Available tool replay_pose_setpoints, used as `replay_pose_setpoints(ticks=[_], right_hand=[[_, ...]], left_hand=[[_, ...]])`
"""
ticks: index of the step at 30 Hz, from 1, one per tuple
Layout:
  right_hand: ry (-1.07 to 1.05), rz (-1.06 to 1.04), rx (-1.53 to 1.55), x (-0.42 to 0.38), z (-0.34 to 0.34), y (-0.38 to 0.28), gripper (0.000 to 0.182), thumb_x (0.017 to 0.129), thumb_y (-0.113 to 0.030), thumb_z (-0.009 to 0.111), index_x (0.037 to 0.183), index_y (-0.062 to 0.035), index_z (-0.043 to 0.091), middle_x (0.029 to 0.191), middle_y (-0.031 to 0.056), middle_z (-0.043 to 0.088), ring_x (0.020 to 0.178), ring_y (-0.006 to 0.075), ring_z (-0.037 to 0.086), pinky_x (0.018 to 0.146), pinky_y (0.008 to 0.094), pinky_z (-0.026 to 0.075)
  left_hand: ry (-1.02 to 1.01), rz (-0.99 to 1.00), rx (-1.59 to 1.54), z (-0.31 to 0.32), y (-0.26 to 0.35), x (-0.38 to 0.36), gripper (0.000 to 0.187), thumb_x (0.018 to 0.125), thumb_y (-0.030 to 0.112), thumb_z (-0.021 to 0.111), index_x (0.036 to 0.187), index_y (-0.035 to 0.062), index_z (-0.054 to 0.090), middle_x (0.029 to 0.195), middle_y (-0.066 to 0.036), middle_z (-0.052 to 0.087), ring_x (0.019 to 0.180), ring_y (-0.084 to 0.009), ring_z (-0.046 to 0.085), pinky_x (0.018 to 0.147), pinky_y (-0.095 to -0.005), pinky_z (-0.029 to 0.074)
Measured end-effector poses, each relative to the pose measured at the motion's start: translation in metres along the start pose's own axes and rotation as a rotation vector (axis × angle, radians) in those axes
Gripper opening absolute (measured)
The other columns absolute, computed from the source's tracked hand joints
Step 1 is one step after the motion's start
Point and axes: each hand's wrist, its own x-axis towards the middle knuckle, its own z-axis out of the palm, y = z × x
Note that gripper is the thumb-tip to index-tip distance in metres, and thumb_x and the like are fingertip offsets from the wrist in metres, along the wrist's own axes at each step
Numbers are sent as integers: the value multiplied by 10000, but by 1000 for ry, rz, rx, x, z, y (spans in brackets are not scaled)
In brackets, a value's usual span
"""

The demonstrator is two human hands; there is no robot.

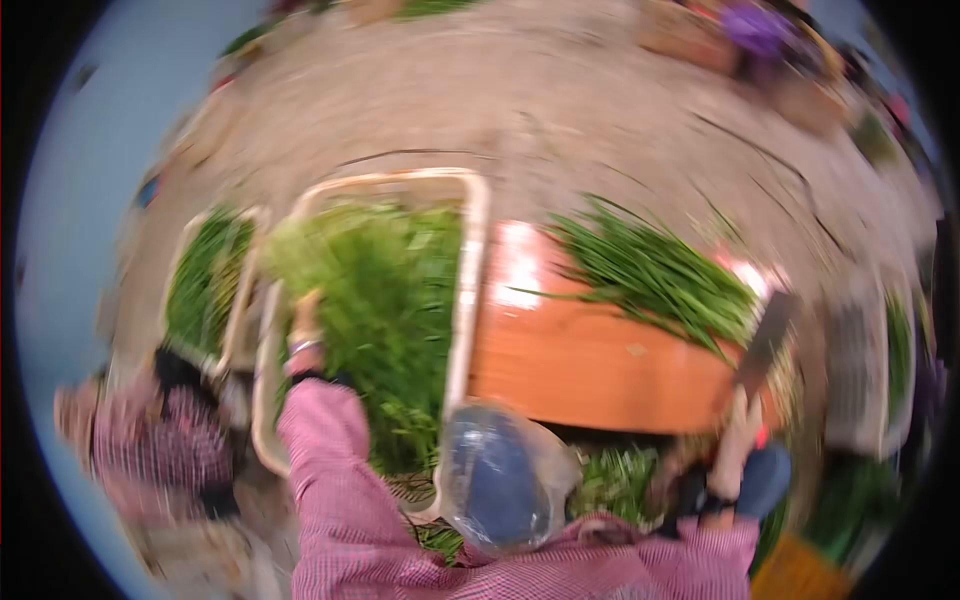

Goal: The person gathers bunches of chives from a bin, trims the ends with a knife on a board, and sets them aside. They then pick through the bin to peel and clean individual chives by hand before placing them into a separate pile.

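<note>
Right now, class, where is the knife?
In the head view, the knife is on the person's right, held in the right hand, at the right end of the orange board, beside the long green stalks.

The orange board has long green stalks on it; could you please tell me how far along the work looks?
Probably done: the green leaves heaped in the cream plastic crate, though blur hides any trimming. In hand: the right hand holds the dark-bladed knife by the orange board; the left hand is at the leaves, its grip unclear. Apparently left: the loose bunch of long green stalks on the board.
</note>
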Motion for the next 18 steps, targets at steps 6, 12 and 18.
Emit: replay_pose_setpoints(ticks=[6,12,18], right_hand=[[206,74,-869,35,-32,17,649,853,-152,522,1440,-17,280,1228,262,503,1080,378,536,899,453,422],[241,-234,-1109,91,-58,225,501,852,-162,539,1332,-61,435,924,147,571,834,289,557,739,397,464],[-419,-154,-1256,66,9,45,597,783,-306,656,1295,-43,495,1150,175,599,1046,324,579,890,428,468]], left_hand=[[151,-735,-1182,32,-82,2,456,857,364,584,1182,44,590,1124,-66,614,987,-228,577,845,-386,466],[78,-510,-759,23,-66,-28,381,896,289,522,1207,73,566,1118,-66,584,1020,-214,530,909,-352,422],[103,-760,-1378,-1,-40,-35,397,937,363,485,1124,35,606,1035,-90,645,927,-226,629,852,-331,516]])
